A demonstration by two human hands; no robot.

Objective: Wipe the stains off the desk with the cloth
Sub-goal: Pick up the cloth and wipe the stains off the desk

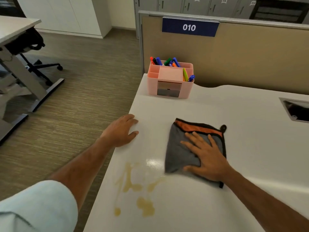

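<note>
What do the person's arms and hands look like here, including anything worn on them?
Both hands are bare, with no gloves, rings or watch visible. The left hand has a bare forearm with a pale, light-coloured sleeve at the upper arm. The right hand and forearm are bare; no sleeve shows.

A grey cloth (182,153) with orange band and black trim lies on a white desk (242,114) marked by yellowish-brown stains (135,188), lower centre.

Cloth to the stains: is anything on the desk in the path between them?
Nothing visible. The cloth lies flat under the right hand, and only bare desk separates it from the yellowish stains nearer the person, to the left. The pen organizer stands far behind.
</note>
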